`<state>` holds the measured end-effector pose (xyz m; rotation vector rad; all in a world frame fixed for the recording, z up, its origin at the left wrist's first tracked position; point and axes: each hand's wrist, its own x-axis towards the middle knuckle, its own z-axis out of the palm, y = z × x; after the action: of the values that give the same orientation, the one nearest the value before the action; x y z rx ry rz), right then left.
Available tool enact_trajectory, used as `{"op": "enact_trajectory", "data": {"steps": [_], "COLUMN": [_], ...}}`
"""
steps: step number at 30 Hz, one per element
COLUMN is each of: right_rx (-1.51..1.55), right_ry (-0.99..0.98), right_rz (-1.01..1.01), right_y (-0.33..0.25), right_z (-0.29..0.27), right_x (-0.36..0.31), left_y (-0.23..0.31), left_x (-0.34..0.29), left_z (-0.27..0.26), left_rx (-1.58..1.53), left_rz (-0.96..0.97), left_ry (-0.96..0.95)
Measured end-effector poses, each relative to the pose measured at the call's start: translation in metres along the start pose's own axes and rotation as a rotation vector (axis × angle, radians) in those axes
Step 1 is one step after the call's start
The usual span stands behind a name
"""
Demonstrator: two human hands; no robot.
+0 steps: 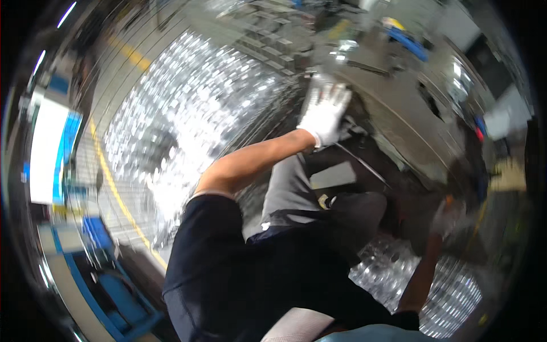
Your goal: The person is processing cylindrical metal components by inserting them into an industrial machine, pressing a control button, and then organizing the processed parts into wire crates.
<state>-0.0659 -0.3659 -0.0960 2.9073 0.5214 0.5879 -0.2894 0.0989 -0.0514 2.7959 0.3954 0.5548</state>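
My left hand [326,114], in a white glove, reaches forward with its fingers stretched out and apart. It is next to the near edge of a grey work table [399,122]; whether it touches the edge, I cannot tell. Just below the hand, a thin metal rod [364,165] slants down to the right. My right hand [449,218], gloved too, is low on the right, away from my body. Motion smears its fingers, and a small orange patch shows at their tips. Whether it holds anything is not clear.
A large heap of shiny metallic pieces [194,91] fills the left; another shiny heap [387,271] sits near my right arm. Dark metal blocks [268,43] stand at the far side. A blue object [407,44] lies on the table. Blue-and-beige equipment [85,279] is at lower left.
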Motion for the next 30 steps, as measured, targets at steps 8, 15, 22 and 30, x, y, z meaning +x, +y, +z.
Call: {"op": "enact_trajectory", "data": {"steps": [8, 15, 22, 30], "right_rx": [0.207, 0.241, 0.099, 0.09], "right_ry": [0.089, -0.103, -0.045, 0.194], "right_rz": [-0.035, 0.026, 0.008, -0.004], "right_y": [-0.039, -0.007, -0.13, -0.101], "right_z": [-0.031, -0.02, -0.092, -0.1], "right_x": [-0.039, -0.083, 0.025, 0.185], "left_y": [-0.223, -0.465, -0.604, -0.656], "left_x": [-0.159, -0.337, -0.388, -0.337], "left_z": [0.023, -0.003, -0.052, -0.047], "left_rx": [0.196, 0.622, 0.584, 0.52], "left_rz": [-0.724, -1.171, -1.438, -1.436], "left_ry": [0.381, 0.165, 0.137, 0.131]}}
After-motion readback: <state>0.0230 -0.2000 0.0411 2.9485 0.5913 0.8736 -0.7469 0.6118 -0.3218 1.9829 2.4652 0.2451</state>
